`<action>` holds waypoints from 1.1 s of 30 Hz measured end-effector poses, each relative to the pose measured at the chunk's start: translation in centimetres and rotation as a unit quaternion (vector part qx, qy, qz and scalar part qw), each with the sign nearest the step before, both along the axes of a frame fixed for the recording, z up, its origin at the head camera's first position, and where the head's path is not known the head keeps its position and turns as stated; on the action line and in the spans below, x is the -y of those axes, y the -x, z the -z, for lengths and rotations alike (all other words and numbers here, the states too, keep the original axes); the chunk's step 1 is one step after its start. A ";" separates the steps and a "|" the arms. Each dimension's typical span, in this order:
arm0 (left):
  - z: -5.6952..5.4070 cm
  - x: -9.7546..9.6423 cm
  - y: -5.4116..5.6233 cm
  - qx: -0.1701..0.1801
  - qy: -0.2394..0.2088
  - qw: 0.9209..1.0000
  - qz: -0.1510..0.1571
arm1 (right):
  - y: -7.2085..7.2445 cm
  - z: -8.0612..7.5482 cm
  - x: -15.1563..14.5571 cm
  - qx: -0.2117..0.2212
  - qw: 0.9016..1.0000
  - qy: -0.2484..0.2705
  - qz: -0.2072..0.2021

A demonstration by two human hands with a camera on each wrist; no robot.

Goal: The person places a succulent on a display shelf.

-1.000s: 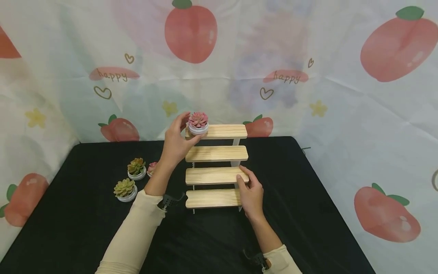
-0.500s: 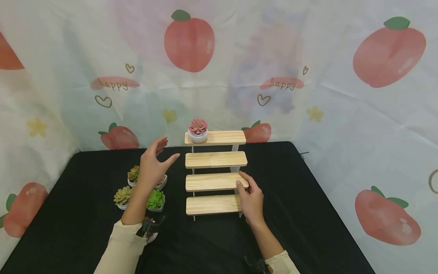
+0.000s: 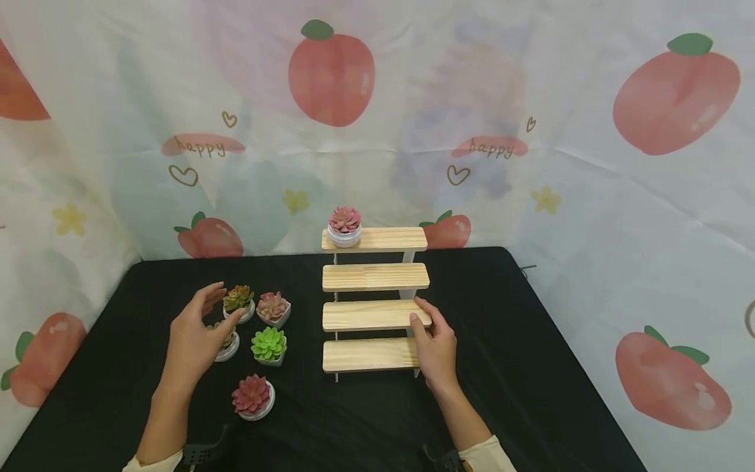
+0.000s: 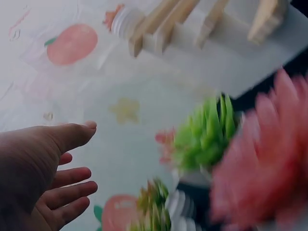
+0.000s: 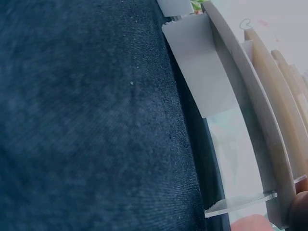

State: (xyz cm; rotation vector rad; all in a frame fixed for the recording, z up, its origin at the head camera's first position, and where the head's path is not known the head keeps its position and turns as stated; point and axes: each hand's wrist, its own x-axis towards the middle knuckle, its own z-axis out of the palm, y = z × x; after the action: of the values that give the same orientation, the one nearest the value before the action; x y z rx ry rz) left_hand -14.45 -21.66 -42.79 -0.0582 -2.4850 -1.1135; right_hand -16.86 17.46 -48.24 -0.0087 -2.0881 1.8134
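My left hand (image 3: 196, 331) is beside the potted succulents at the left, thumb and fingers spread. The left wrist view shows nothing between thumb (image 4: 72, 135) and fingers. Nearest to it are an olive-brown succulent (image 3: 238, 298) in a white pot and a yellow-green one (image 3: 227, 347), partly hidden behind the thumb. My right hand (image 3: 438, 344) grips the right end of a four-step wooden display stand (image 3: 375, 278), thumb on the second-lowest shelf. On the left end of the top shelf sits a pink succulent (image 3: 345, 221) in a white round pot.
Between left hand and stand are a dusty-pink succulent (image 3: 272, 307), a bright green one (image 3: 269, 343) and, closer to me, a dark red one (image 3: 251, 393). Black cloth (image 3: 354, 426) covers the table. A fruit-print curtain (image 3: 401, 85) hangs behind it.
My left hand has let go of the pink succulent on the top shelf and moved left and down to the other succulents. My right hand keeps its hold on the stand.
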 end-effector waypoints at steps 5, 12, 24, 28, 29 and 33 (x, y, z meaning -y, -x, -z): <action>1.5 1.7 -1.6 0.014 0.014 0.999 -0.030 | -1.1 -2.0 0.5 0.001 1.000 -0.003 0.000; 3.3 2.6 -2.5 0.029 0.028 0.998 -0.051 | -1.7 -3.3 0.9 0.005 1.000 -0.012 0.000; 5.0 3.5 -3.7 0.074 0.012 0.995 -0.068 | -1.3 -3.1 0.9 0.004 1.000 -0.012 0.003; 5.7 3.8 -3.9 0.076 0.001 0.995 -0.058 | -1.2 -3.0 0.8 -0.002 1.000 -0.009 0.001; 6.0 3.8 -3.9 0.073 -0.003 0.996 -0.056 | -1.2 -2.9 0.8 -0.003 1.000 -0.009 0.001; 7.1 4.0 -3.7 0.065 -0.025 0.996 -0.055 | -1.2 -2.9 0.7 -0.002 1.000 -0.010 -0.001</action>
State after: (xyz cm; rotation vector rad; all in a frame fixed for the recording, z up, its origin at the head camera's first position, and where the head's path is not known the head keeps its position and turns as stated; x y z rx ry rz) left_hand -10.73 -25.63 -49.90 0.1692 -2.5367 -1.1666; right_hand -15.70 16.75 -45.38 0.0020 -2.1046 1.7921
